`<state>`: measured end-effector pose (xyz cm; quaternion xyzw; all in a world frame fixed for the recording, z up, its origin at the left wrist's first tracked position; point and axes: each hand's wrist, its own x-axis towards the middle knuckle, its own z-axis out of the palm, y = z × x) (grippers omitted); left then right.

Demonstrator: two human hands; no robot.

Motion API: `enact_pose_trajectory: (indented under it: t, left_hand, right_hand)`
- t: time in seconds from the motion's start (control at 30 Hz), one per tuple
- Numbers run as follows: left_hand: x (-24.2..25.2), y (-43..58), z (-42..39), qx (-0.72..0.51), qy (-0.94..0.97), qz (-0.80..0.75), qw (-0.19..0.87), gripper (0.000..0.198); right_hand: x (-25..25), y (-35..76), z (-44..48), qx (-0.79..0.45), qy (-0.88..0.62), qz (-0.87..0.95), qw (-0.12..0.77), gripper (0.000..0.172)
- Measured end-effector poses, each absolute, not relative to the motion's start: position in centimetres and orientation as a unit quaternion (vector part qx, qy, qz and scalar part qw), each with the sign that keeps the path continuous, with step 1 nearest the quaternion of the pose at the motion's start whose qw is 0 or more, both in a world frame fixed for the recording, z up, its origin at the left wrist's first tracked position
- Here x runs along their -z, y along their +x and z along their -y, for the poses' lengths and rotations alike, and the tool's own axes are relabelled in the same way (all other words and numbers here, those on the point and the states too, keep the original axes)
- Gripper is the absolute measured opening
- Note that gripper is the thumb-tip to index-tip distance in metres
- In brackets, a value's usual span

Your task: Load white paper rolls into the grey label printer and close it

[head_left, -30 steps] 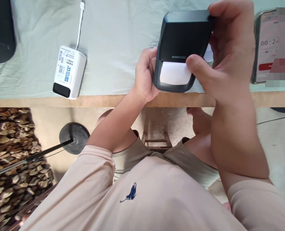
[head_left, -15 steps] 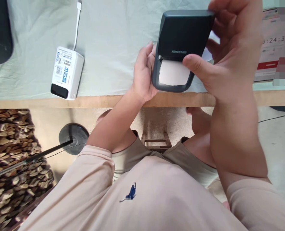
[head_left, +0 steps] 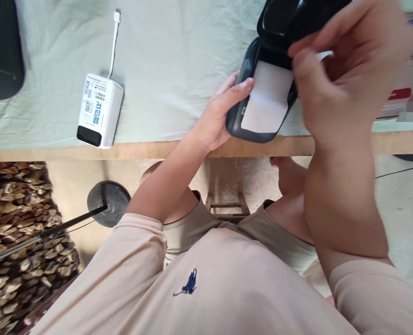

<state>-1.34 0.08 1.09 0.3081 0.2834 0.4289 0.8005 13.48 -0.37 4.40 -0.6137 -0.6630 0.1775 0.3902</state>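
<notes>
My left hand [head_left: 223, 109] is closed around the left side of a dark label printer [head_left: 251, 135], with the thumb on its rim. The printer's black lid [head_left: 283, 18] stands open, tilted away at the top of the view. A white strip of label paper [head_left: 267, 100] lies in the printer body and reaches to its near end. My right hand [head_left: 339, 74] is over the printer's right side, fingers pinched together near the hinge. Between its fingers shows the edge of a small white piece of paper [head_left: 325, 55]; the rest is hidden.
A white power bank [head_left: 96, 111] with a short white cable [head_left: 113, 46] lies left on the green cloth. A black object [head_left: 0, 51] is at the far left. A partly hidden phone-like screen [head_left: 398, 102] lies right. The wooden table edge [head_left: 150, 149] runs in front.
The printer's lid has swung open, exposing the inside and more of the white label paper. The printer has shifted slightly right, and my right hand has come off its outer edge.
</notes>
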Motion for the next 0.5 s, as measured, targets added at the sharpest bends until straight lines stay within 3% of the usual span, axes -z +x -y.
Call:
enact_pose_trajectory:
  t: [0.17, 0.5]
  left_hand:
    - [-1.2, -1.4, -0.1, -0.403, 0.32, -0.307, 0.801, 0.01]
    - [-0.8, -1.7, -0.2, -0.395, 0.345, -0.301, 0.797, 0.017]
  right_hand:
    - [-5.6, 14.3, 0.7, -0.16, -0.641, 0.711, 0.241, 0.029]
    - [-5.8, 13.5, 0.6, -0.167, -0.68, 0.703, 0.123, 0.042]
